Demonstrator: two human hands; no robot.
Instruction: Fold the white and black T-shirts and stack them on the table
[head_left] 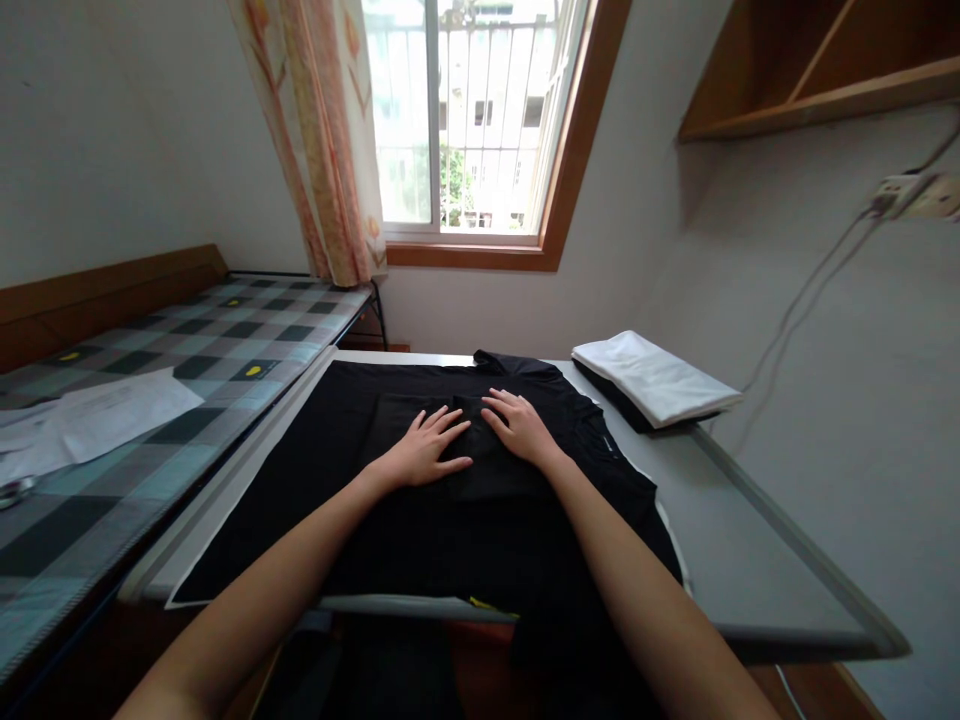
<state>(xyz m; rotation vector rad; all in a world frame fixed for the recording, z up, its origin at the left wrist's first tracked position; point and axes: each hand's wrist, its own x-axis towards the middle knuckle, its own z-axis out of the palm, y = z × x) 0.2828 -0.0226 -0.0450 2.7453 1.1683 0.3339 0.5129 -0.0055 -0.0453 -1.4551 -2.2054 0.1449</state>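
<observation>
The fingers of my left hand (424, 455) and right hand (521, 430), all spread open, lie on one black shirt (420, 535). It is stretched across one tabletop (757, 560), under both hands. At its far right sits one folded white cloth (652, 372) over black fabric (619, 400). One checked bed (292, 310) stands left.
</observation>
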